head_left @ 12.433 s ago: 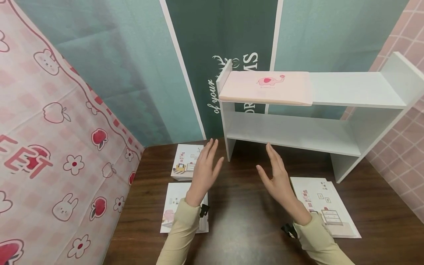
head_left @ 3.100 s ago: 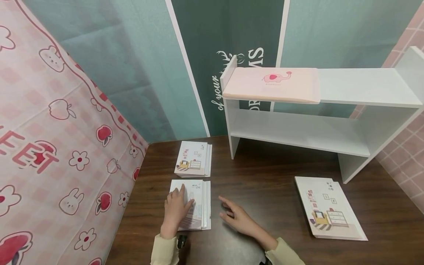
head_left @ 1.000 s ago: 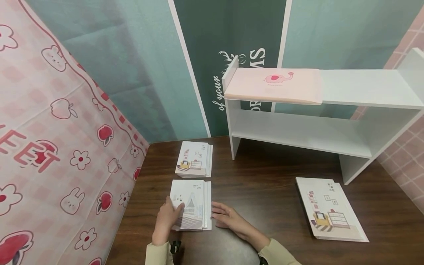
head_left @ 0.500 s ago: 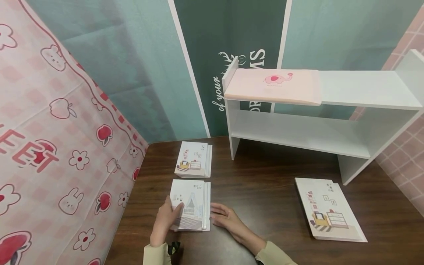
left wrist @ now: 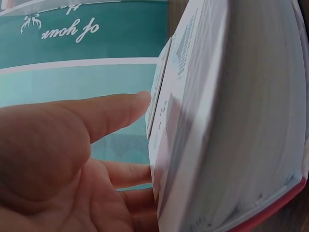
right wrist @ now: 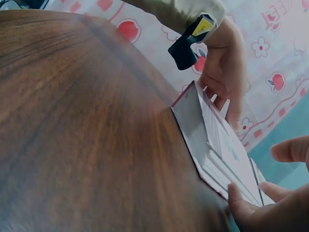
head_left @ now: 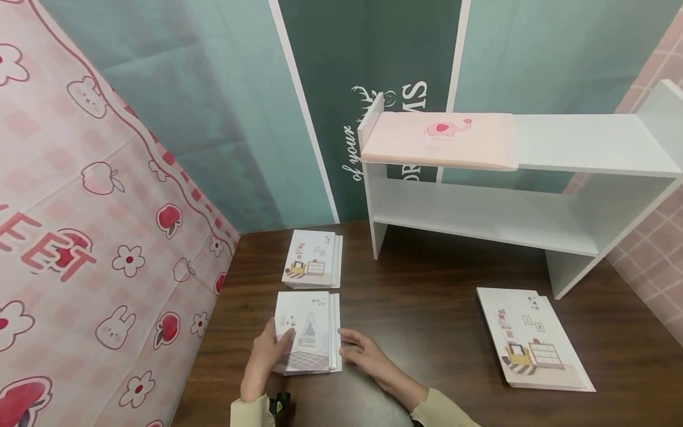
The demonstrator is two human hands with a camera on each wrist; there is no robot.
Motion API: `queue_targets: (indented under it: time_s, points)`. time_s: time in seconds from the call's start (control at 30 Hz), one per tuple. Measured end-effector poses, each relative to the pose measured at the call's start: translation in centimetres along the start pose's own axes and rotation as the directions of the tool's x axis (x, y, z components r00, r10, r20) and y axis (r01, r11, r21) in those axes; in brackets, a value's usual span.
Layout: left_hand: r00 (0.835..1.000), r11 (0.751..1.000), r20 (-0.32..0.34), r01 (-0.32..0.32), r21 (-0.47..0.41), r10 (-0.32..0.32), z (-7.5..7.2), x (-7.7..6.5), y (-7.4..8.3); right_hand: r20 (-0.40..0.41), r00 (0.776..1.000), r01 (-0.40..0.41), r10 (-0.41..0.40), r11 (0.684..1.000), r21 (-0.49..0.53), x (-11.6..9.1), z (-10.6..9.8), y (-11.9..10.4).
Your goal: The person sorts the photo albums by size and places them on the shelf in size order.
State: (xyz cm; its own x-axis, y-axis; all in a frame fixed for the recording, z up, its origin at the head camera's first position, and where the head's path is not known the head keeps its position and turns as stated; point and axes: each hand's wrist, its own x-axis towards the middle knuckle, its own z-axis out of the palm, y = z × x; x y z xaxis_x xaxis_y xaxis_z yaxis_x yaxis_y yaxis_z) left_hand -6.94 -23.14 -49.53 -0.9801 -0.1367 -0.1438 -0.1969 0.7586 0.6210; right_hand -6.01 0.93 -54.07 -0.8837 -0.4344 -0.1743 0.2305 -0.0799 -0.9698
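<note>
A stack of white illustrated books (head_left: 304, 338) lies at the near left of the table, the lower ones jutting out to the right. My left hand (head_left: 264, 356) rests at its left edge, thumb over the top cover and fingers along the side. On the opposite side, my right hand (head_left: 368, 356) touches the stack's right edge with its fingertips, its thumb raised. In the left wrist view, thick page edges (left wrist: 256, 111) and a red cover edge (left wrist: 270, 208) show beside the left hand. The right wrist view shows both hands flanking the books (right wrist: 217, 145).
A second book stack (head_left: 312, 259) sits just behind, and a third (head_left: 533, 338) lies to the right on the brown table (head_left: 416, 308). At the back right stands a white two-tier shelf (head_left: 480, 213), with a pink elephant-print item (head_left: 437, 142) on top.
Both hands have come from in front of the shelf to the near-left stack. Over the last second they stay at its two sides, and the books hardly move.
</note>
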Motion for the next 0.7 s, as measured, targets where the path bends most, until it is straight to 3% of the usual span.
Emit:
queue_targets:
  time_s: [0.1,0.23,0.33,0.7]
  points:
    - [1.000,1.000,0.007,0.017,-0.008,-0.017,-0.1,-0.1,0.1,0.010,1.000,0.029,-0.029,0.995,-0.093,-0.2,0.1,-0.5]
    - [1.000,1.000,-0.003,-0.007,-0.008,0.007,-0.3,-0.2,0.2,0.020,0.998,0.064,-0.062,0.984,-0.164,-0.5,0.6,-0.7]
    - [1.000,1.000,-0.001,-0.024,-0.007,0.024,-0.3,-0.3,0.2,0.025,0.997,0.075,-0.072,0.984,-0.159,-0.7,1.0,-0.4]
    - [0.997,0.998,0.081,0.012,-0.068,-0.007,-0.3,-0.3,-0.2,-0.019,0.996,0.079,-0.082,0.991,-0.112,-0.2,0.5,0.5]
